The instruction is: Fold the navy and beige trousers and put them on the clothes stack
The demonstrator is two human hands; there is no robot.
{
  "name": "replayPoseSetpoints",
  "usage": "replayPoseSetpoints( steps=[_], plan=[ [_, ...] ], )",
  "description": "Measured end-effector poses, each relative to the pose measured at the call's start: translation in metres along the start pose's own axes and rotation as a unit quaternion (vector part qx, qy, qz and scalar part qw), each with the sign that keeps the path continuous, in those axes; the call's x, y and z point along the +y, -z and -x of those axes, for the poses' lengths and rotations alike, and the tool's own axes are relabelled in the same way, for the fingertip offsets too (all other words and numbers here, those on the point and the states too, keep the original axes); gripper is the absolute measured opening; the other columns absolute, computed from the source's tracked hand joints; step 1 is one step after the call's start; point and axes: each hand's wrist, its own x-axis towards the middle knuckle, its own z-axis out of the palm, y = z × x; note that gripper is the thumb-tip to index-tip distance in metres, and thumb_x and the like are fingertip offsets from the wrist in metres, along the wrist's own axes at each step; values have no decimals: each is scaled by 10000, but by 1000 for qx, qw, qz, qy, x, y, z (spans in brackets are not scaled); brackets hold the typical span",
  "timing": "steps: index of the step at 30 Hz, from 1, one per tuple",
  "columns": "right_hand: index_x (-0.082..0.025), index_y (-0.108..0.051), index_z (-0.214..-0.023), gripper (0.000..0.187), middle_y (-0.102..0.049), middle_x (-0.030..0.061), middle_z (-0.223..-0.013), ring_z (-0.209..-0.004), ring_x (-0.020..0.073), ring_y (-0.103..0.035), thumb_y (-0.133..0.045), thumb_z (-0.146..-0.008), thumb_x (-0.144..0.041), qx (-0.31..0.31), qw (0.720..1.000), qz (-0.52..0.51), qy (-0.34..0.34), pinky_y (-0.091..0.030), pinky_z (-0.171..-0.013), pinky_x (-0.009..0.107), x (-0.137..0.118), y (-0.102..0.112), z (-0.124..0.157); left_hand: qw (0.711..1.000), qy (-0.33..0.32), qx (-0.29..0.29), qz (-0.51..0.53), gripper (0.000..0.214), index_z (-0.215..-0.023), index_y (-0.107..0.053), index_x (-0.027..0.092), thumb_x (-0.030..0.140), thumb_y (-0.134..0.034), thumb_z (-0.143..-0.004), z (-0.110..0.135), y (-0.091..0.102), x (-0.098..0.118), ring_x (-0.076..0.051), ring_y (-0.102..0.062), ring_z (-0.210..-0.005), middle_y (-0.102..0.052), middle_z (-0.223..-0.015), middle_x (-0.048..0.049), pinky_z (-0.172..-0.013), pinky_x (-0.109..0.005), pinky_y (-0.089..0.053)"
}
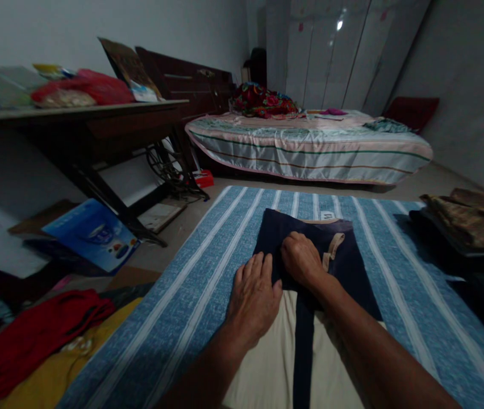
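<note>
A navy and cream garment [282, 341] lies spread out on a blue bed cover with white stripes [191, 284]. Its upper part is navy, and a navy band runs down through the cream cloth. At its top edge sits a small white tag [326, 215]. My left hand [255, 295] rests flat on the garment's left side, fingers stretched out where navy meets cream. Farther up, my right hand [301, 254] is closed with curled fingers on the navy cloth; its fingertips are hidden. Just right of it lies a beige strap [334, 247] on the navy part.
Folded dark and patterned clothes [472, 227] are stacked at right. Red cloth [46, 329] and yellow cloth [67, 358] lie at lower left, near a blue box [92, 233]. A sewing-machine table [140, 113] stands left. A second bed [310, 147] is behind.
</note>
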Motion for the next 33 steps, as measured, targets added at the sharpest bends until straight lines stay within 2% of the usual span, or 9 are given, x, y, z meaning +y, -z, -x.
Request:
replayPoseSetpoints(
  steps=[4, 11, 16, 21, 25, 27, 29, 31, 33],
  plan=[
    [-163, -605, -928, 205, -586, 94, -1011, -985, 239, -505, -480, -901, -323, 15, 1000, -4, 0, -355, -827, 330, 0, -1, 1, 1000, -6, -20, -23, 463, -1339, -444, 135, 318, -386, -917, -1, 3, 0, -276, -299, -1347, -376, -1442, -141, -1096, -467, -251],
    [-166, -601, -948, 186, -601, 101, -1017, -991, 232, -517, -451, -915, -271, 14, 999, 11, -44, -339, -836, 348, 2, 0, 0, 999, -7, -26, -45, 467, -1361, -440, 182, 326, -373, -922, -4, 5, -1, -269, -315, -1337, -379, -1442, -127, -1085, -451, -260],
    [-162, -609, -948, 200, -605, 115, -1009, -988, 243, -515, -437, -913, -258, 24, 999, 10, -46, -344, -839, 359, 1, -1, -2, 998, -11, -26, -63, 470, -1366, -439, 209, 316, -383, -912, -6, 4, -2, -269, -325, -1331, -390, -1435, -121, -1077, -445, -267],
    [-147, -595, -1009, 226, -606, 138, -1042, -1051, 276, -484, -417, -920, -253, 74, 997, 14, -33, -297, -943, 438, -4, -2, -1, 995, -6, -38, -90, 479, -1364, -449, 190, 313, -370, -908, -8, -1, -4, -283, -331, -1327, -383, -1439, -131, -1070, -458, -273],
    [-129, -613, -1043, 294, -615, 157, -1084, -1089, 296, -474, -407, -926, -303, 60, 997, 8, -37, -250, -1003, 470, -6, -3, -2, 991, -5, -83, -101, 492, -1373, -436, 163, 308, -380, -906, -13, 11, -5, -281, -328, -1333, -372, -1445, -142, -1073, -450, -277],
    [-119, -620, -1051, 321, -613, 163, -1105, -1105, 301, -470, -401, -928, -318, 54, 998, 5, -45, -238, -1018, 469, -6, -2, -2, 988, -7, -120, -97, 482, -1349, -465, 156, 317, -402, -899, -20, 25, -4, -289, -363, -1312, -403, -1423, -150, -1055, -461, -305],
    [-114, -624, -1054, 325, -612, 166, -1115, -1112, 301, -468, -392, -930, -306, 51, 998, -1, -47, -241, -1020, 464, -5, 0, -2, 987, -8, -131, -93, 430, -1271, -541, 145, 311, -400, -901, -35, 38, 0, -293, -436, -1257, -482, -1357, -152, -1033, -468, -333],
    [-115, -629, -1041, 315, -616, 167, -1105, -1097, 298, -478, -382, -930, -276, 49, 998, -11, -47, -264, -1002, 461, -5, 2, -2, 991, -14, -98, -87, 387, -1192, -592, 123, 272, -377, -907, -55, 44, 5, -276, -483, -1214, -540, -1295, -150, -1035, -440, -340],
    [-120, -631, -1034, 305, -624, 161, -1079, -1067, 290, -494, -368, -926, -230, 49, 998, -17, -47, -292, -974, 457, -4, 3, -2, 995, -34, -57, -69, 382, -1201, -576, 100, 220, -369, -902, -79, 40, 8, -243, -461, -1241, -522, -1317, -148, -1060, -374, -324]
  ],
)
